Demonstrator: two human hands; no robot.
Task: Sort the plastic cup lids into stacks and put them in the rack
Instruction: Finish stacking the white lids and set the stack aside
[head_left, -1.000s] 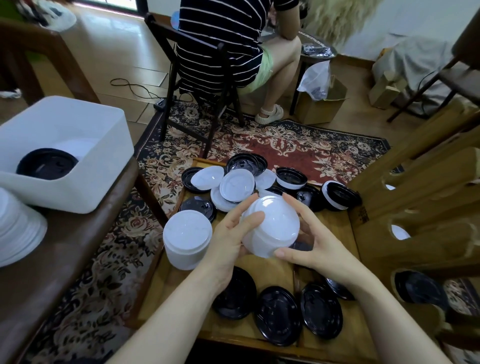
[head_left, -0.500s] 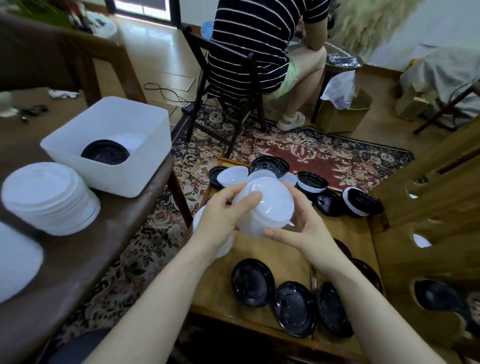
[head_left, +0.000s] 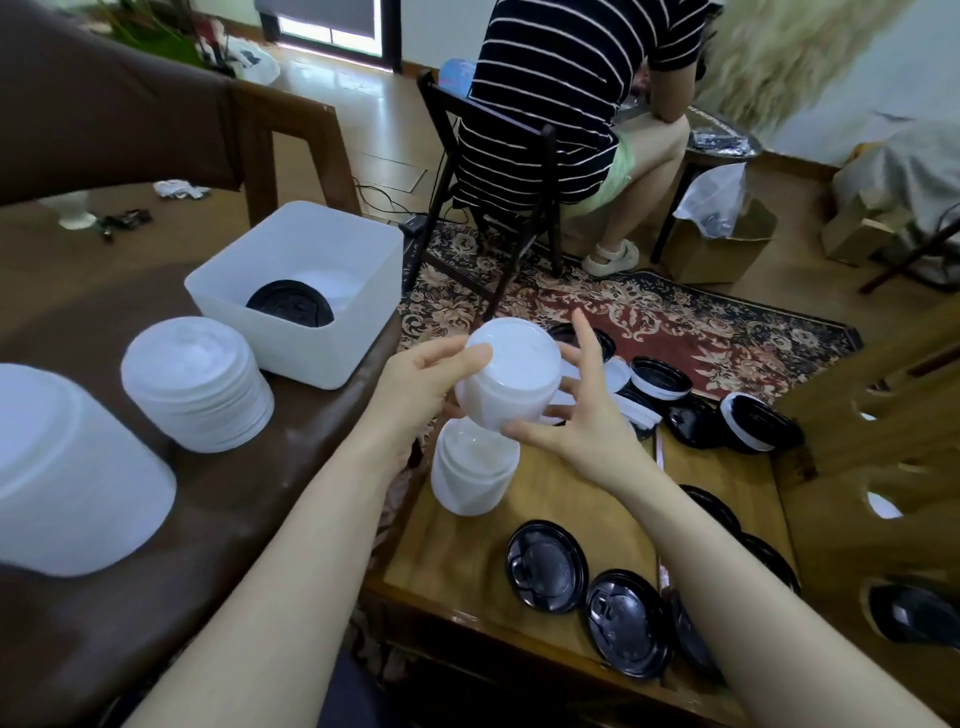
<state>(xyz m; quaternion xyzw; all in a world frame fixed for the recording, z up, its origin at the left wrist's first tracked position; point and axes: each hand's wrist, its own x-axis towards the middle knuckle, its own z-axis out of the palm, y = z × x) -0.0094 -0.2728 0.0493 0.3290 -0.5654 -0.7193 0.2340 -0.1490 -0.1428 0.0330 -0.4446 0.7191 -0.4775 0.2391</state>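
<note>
Both hands hold a stack of white lids (head_left: 511, 376) in the air above the low wooden table (head_left: 597, 499). My left hand (head_left: 415, 384) grips its left side with the thumb over the top edge. My right hand (head_left: 582, 415) cups the right and underside, index finger raised. Directly below stands a second white lid stack (head_left: 474, 475) on the table. Loose black lids (head_left: 548, 566) lie along the table's front; more black and white lids (head_left: 660, 376) crowd the far end. The wooden rack (head_left: 883, 467) with round slots stands at the right.
A white bin (head_left: 311, 291) holding a black lid sits on the brown bench to the left, beside two white lid stacks (head_left: 195, 384). A person in a striped shirt sits on a dark chair (head_left: 493, 171) beyond the table, on a patterned rug.
Both hands have carried the white stack up and to the left, away from the table's middle. The view has swung left, bringing the bench and its stacks into sight.
</note>
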